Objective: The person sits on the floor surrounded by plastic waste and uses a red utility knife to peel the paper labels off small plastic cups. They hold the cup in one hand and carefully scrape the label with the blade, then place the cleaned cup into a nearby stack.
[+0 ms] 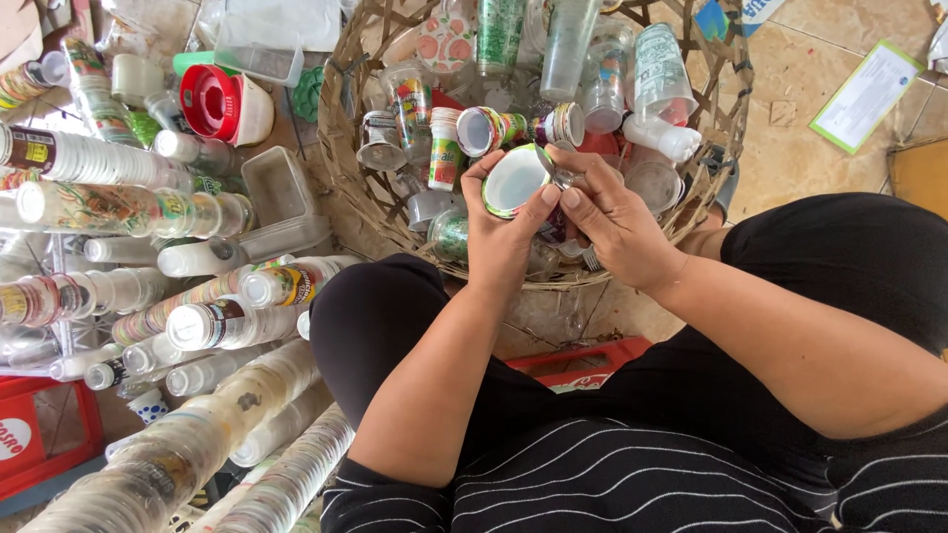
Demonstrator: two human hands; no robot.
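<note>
Gripping small green-rimmed plastic cup (513, 180) over woven basket (721, 118): left hand (501, 237) wraps body, right hand (614, 222) pinches rim. Looks light, thin, crushable; sidewall hold probably safest.

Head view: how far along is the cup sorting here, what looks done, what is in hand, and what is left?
Done: long nested stacks of cups lie at the person's left. In hand: the left hand holds a green-rimmed cup over the basket, while the right hand works at its rim with the fingers. Left: many loose cups fill the basket, so plenty seems to remain.
</note>
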